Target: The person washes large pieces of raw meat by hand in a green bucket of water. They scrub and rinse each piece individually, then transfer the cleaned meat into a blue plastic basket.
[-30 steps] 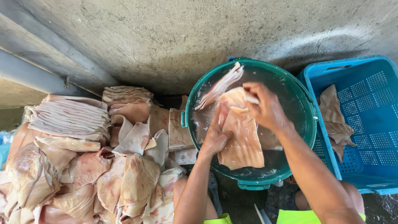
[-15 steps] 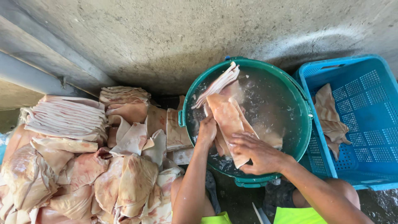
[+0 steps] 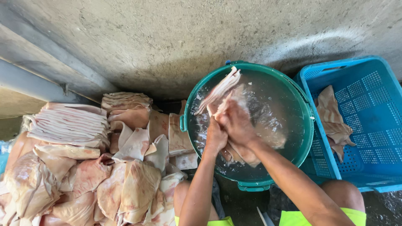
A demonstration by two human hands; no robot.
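Hands (image 3: pixel 228 125) on meat slab (image 3: pixel 247 152)

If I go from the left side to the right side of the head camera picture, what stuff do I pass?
Pile of pale raw meat pieces → green tub of water, where both hands, left hand and right hand, hold a meat piece → blue plastic crate with a few pieces inside.

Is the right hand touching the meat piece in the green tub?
Touching. The head view shows the right hand wrapped over the pale meat piece above the water in the green tub.
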